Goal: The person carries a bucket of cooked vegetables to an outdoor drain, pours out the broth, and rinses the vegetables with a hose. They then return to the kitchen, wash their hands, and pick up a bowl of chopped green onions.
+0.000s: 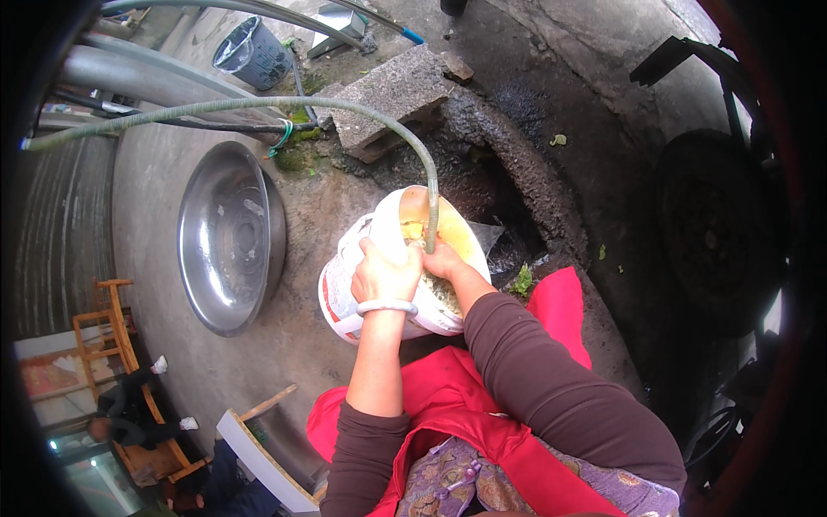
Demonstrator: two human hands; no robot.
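Observation:
A white plastic bucket [387, 213] with red printing on its side leans tilted before me, its mouth turned to the right. Pale, wet stuff and a yellow piece lie inside. My left hand [387, 274], with a pale bangle at the wrist, is at the bucket's near rim, thumb towards the mouth. My right hand [446, 258] reaches inside the bucket, its fingers partly hidden by the hose and the contents. A ribbed greenish hose [387, 119] arches over from the left and its end hangs into the bucket beside my right hand.
A large steel basin [226, 239] stands on the concrete floor at left. Beyond the bucket are a concrete block [394, 97] and a dark drain hole [510, 194]. A grey bin [258, 58] stands farther back. Wooden furniture and seated people [136, 413] are at lower left.

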